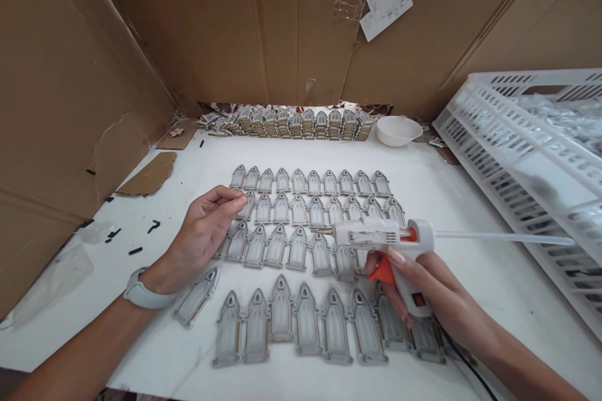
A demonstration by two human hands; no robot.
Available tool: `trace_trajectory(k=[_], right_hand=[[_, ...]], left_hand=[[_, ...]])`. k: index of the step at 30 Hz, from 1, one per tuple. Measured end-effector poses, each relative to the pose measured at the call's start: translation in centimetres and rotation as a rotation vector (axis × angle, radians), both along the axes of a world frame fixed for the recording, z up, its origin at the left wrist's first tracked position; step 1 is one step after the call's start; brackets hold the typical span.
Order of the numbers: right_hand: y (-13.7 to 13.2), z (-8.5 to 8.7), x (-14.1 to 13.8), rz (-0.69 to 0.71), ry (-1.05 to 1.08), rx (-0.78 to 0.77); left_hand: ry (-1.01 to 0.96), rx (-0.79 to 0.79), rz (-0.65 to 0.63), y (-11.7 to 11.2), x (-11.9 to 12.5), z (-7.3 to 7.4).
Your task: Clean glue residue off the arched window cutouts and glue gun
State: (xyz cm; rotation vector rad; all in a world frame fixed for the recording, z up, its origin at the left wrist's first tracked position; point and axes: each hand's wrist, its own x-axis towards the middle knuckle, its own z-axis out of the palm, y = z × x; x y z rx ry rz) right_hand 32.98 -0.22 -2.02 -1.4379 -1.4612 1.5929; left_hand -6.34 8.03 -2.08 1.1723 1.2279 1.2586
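Note:
My right hand [427,282] is wrapped round the handle of a white hot glue gun [371,232], with fingers at its orange trigger. A long glue stick [503,237] sticks out of its back, and the nozzle points left over the rows of pieces. My left hand [207,222] is closed in a pinch at the left end of the second row. Whatever its fingertips hold, if anything, I cannot make out. Under both hands lie several rows of grey, pointed-arch window-shaped pieces [307,319]. One loose arch piece [196,297] lies tilted beside my left wrist.
Stacks of similar pieces [308,124] line the back, beside a white bowl [399,130]. A white plastic crate [512,156] with bagged items stands right. Cardboard walls [226,31] enclose the white table [188,160]. Small black bits [135,251] lie at left; a cord trails front right.

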Motion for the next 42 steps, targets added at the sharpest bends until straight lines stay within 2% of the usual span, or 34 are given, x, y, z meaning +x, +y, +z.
trace_trajectory(k=[8, 29, 36, 42], right_hand=[[-0.6, 2.0, -0.8, -0.087, 0.023, -0.067], [-0.5, 1.8, -0.6, -0.061, 0.003, -0.055], [-0.4, 1.3, -0.4, -0.027, 0.016, -0.057], [-0.5, 1.9, -0.7, -0.069, -0.01, -0.051]], left_hand=[[0.021, 0.003, -0.026, -0.4, 0.3, 0.3], [-0.05, 0.027, -0.001, -0.9, 1.7, 1.1], [-0.047, -0.006, 0.014, -0.9, 1.7, 0.9], [-0.043, -0.037, 0.013, -0.9, 1.4, 0.6]])
